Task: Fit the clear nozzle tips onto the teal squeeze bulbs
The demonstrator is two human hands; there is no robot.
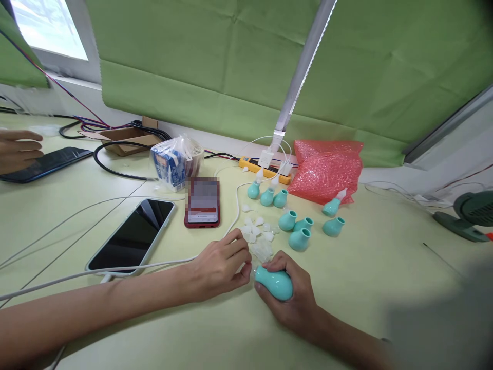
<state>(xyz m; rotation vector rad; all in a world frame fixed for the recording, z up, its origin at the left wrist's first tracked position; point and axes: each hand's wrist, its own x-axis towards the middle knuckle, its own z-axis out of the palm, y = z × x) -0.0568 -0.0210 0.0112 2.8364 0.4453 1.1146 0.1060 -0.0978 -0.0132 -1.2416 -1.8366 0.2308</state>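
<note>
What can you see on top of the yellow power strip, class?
Two white plugs sit on the power strip. Whatever part of the strip lies beneath them is covered.

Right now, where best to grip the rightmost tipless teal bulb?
Probably the teal bulb's wide body, from the near side: it leans with its narrower open neck up and rightward, and a tipped bulb lies close behind.

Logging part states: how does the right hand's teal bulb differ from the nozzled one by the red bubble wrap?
The held bulb is gripped in the right hand; the nozzled bulb lies on the table. The held bulb's neck points left in view; the nozzled bulb's nozzle points up and right. Both are glossy teal.
</note>
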